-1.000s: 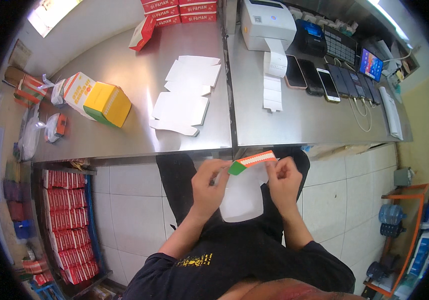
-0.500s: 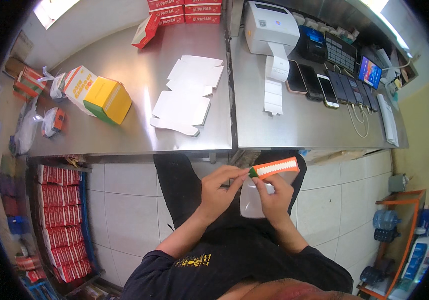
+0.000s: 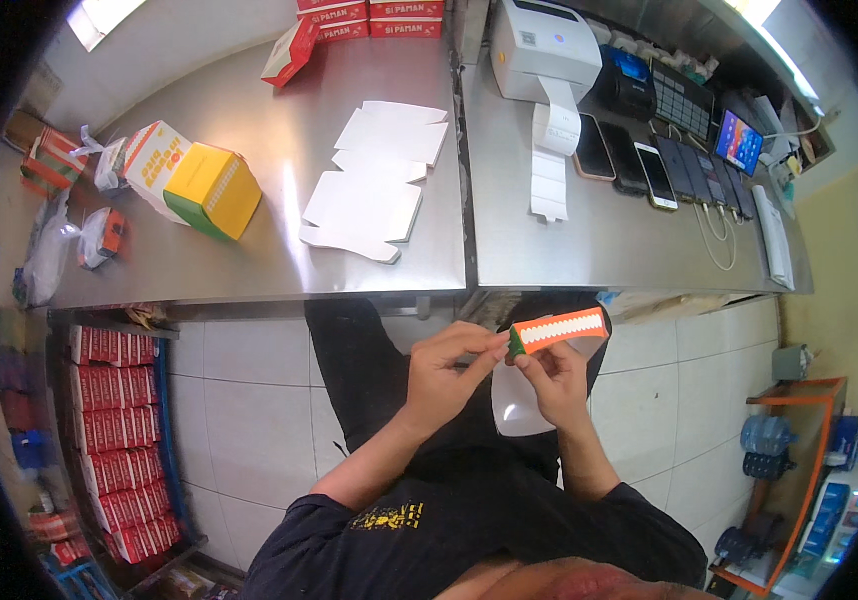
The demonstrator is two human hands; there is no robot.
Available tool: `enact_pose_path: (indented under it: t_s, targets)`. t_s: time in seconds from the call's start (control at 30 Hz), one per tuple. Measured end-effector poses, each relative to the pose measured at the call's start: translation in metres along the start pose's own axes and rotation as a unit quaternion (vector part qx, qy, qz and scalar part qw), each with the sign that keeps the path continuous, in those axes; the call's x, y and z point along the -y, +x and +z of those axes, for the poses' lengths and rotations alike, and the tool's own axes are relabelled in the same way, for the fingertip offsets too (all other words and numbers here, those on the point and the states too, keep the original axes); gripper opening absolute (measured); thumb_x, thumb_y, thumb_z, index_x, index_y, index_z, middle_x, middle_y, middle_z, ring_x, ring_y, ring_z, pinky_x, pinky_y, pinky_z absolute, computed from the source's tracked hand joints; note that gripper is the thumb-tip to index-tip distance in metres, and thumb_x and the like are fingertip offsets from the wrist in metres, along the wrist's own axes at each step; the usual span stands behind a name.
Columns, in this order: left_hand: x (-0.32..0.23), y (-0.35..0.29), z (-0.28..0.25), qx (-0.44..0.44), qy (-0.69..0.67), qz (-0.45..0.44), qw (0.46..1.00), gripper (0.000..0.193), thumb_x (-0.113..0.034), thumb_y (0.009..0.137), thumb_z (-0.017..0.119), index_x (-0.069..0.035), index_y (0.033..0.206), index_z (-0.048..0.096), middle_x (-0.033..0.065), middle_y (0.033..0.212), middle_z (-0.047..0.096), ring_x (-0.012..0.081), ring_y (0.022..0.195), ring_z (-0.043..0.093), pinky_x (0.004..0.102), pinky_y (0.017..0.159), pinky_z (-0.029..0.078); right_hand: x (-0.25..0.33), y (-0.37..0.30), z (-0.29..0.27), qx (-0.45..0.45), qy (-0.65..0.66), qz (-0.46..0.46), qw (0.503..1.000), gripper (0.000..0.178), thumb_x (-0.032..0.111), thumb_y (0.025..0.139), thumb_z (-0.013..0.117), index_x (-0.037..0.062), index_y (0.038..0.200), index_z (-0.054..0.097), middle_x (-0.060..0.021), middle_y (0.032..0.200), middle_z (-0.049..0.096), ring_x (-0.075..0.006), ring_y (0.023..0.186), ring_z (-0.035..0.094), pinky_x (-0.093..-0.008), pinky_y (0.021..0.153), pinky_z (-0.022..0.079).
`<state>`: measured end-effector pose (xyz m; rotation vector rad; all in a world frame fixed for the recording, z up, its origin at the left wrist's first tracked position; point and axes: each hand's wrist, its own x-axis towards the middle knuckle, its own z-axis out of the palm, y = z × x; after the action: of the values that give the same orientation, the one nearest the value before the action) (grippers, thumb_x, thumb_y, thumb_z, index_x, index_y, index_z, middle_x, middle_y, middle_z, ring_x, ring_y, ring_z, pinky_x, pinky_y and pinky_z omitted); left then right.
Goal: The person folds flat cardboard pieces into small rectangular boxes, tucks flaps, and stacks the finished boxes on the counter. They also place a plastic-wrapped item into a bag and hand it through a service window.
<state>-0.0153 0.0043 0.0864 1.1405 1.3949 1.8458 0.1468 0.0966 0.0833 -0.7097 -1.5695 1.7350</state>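
Observation:
Over my lap I hold a partly folded cardboard box (image 3: 561,327). Its visible side is orange with a white toothed band and a green end, and a white inner panel (image 3: 521,402) hangs below. My left hand (image 3: 452,368) pinches the green end between thumb and fingertips. Around the lower edge of the orange side, my right hand (image 3: 557,385) is closed, its thumb near the green end. On the steel table ahead lie flat white box blanks (image 3: 374,190), stacked. To their left rest a yellow and green box (image 3: 217,195) and a white box piece with orange lettering (image 3: 156,165).
Red boxes (image 3: 369,22) are piled at the back, with more on a shelf (image 3: 119,440) low at left. A label printer (image 3: 546,50), several phones (image 3: 657,175) and a tablet (image 3: 739,143) occupy the right table. An orange rack (image 3: 817,490) stands right.
Both hands and the box have shifted slightly right. The orange side has turned a little, and more of its green end shows. The grip remains.

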Motion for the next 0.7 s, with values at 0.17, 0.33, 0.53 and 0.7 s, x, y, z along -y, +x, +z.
enact_pose_path:
  t_s: [0.17, 0.33, 0.53, 0.7]
  targets:
    - [0.002, 0.002, 0.000, 0.018, -0.022, -0.002, 1.000, 0.021, 0.004, 0.089, 0.077, 0.004, 0.111, 0.077, 0.0130, 0.100, 0.073, 0.0154, 0.089, 0.069, 0.0274, 0.078, 0.055, -0.005, 0.000, 0.009, -0.035, 0.034, -0.025, 0.998, 0.016, 0.001, 0.096, 0.072, -0.0036, 0.111, 0.069, -0.0092, 0.102, 0.075, -0.0155, 0.095, 0.073, -0.0291, 0.085, 0.058]
    - [-0.009, 0.002, 0.005, -0.010, 0.026, -0.055, 0.998, 0.027, 0.002, 0.086, 0.081, 0.002, 0.113, 0.078, 0.0105, 0.099, 0.073, 0.0131, 0.085, 0.069, 0.0271, 0.073, 0.055, -0.013, -0.006, 0.016, -0.068, -0.193, -0.137, 0.969, 0.015, -0.001, 0.097, 0.070, -0.0049, 0.111, 0.068, -0.0128, 0.105, 0.076, -0.0163, 0.092, 0.074, -0.0282, 0.081, 0.059]
    - [-0.008, 0.000, 0.006, 0.005, 0.130, 0.002, 0.992, 0.032, -0.003, 0.081, 0.086, -0.003, 0.112, 0.079, 0.0087, 0.099, 0.073, 0.0144, 0.084, 0.070, 0.0279, 0.072, 0.056, -0.022, 0.000, 0.005, -0.043, -0.002, -0.009, 0.999, 0.015, -0.001, 0.098, 0.067, -0.0054, 0.112, 0.068, -0.0101, 0.103, 0.075, -0.0151, 0.093, 0.073, -0.0270, 0.082, 0.058]
    - [0.000, 0.004, 0.009, -0.031, 0.199, 0.095, 0.975, 0.025, -0.002, 0.081, 0.085, -0.002, 0.104, 0.078, 0.0104, 0.099, 0.073, 0.0180, 0.087, 0.072, 0.0295, 0.074, 0.057, -0.019, -0.001, 0.008, -0.006, -0.193, -0.083, 0.978, 0.022, 0.003, 0.100, 0.068, -0.0059, 0.120, 0.064, -0.0115, 0.107, 0.074, -0.0157, 0.096, 0.073, -0.0279, 0.086, 0.058]
